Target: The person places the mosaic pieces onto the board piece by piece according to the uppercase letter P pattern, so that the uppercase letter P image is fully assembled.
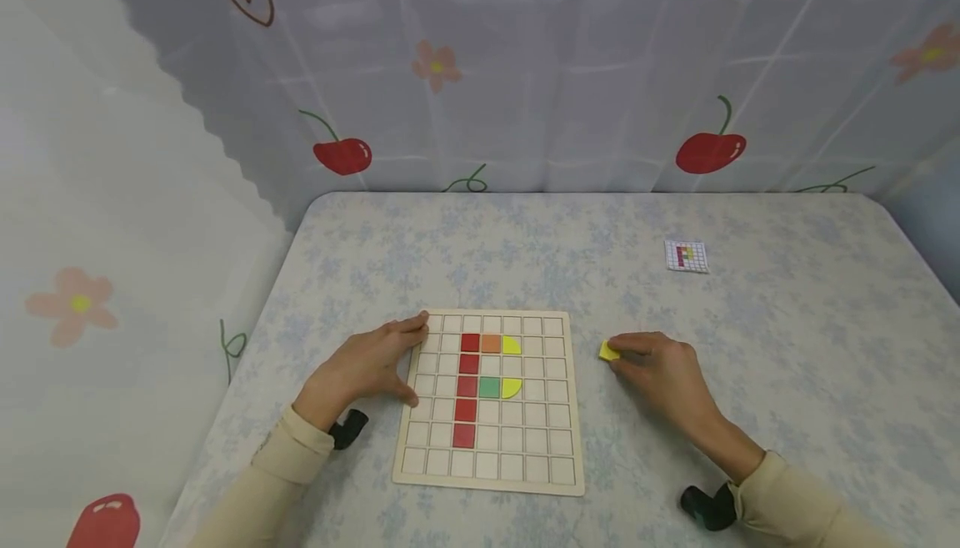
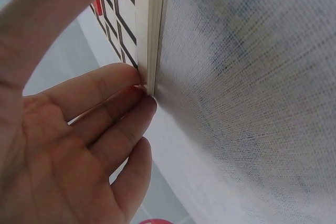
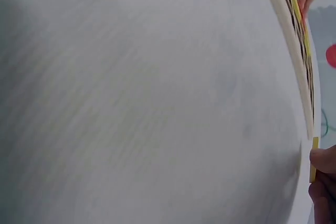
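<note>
A wooden grid board (image 1: 517, 416) lies flat on the table. One of its columns holds several red tiles (image 1: 467, 386); to their right sit an orange tile (image 1: 491, 344), a green tile (image 1: 489, 387) and two yellow rounded tiles (image 1: 512, 388). My left hand (image 1: 367, 362) rests against the board's left edge, thumb spread from the fingers; in the left wrist view the fingertips touch the board's side (image 2: 153, 35). Right of the board, my right hand (image 1: 663, 369) pinches a small yellow tile (image 1: 607, 352) between thumb and fingers, seen edge-on in the right wrist view. The held tile's full outline is partly hidden by the fingers.
A small card (image 1: 686, 256) with a printed coloured grid pattern lies at the back right of the table (image 1: 810, 323). Behind the table hangs a curtain (image 1: 555, 72) printed with cherries and flowers. Black wrist devices (image 1: 705, 506) sit under both forearms.
</note>
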`<state>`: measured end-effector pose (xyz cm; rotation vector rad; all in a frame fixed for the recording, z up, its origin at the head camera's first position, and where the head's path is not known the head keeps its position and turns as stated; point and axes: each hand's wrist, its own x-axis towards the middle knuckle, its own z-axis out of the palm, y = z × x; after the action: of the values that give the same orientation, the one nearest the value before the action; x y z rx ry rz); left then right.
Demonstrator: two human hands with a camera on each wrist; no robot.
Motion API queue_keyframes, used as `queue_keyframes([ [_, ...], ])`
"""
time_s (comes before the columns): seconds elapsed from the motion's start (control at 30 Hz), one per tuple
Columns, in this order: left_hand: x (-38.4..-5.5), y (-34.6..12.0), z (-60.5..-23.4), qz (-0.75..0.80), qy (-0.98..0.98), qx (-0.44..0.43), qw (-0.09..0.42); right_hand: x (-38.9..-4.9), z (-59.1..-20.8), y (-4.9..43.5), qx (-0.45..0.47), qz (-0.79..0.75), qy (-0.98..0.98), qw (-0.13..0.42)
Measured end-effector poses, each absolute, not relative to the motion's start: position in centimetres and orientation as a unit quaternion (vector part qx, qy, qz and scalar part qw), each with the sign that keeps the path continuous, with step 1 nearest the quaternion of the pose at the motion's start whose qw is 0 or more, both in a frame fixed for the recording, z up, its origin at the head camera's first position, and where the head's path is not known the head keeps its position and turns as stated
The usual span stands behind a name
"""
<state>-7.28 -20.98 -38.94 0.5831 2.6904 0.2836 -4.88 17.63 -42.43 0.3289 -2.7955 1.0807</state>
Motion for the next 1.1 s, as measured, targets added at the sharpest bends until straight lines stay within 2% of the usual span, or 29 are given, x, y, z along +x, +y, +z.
queue_keyframes([
  [0.47, -7.1, -20.5, -39.0, 0.111, 0.952, 0.219, 0.182, -5.0, -42.2, 10.6, 0.206, 0.381, -0.901, 0.006],
  [1.1, -7.0, -19.5, -38.8, 0.105, 0.951, 0.222, 0.185, -5.5, -41.8, 9.4, 0.269, 0.337, -0.902, -0.008],
])
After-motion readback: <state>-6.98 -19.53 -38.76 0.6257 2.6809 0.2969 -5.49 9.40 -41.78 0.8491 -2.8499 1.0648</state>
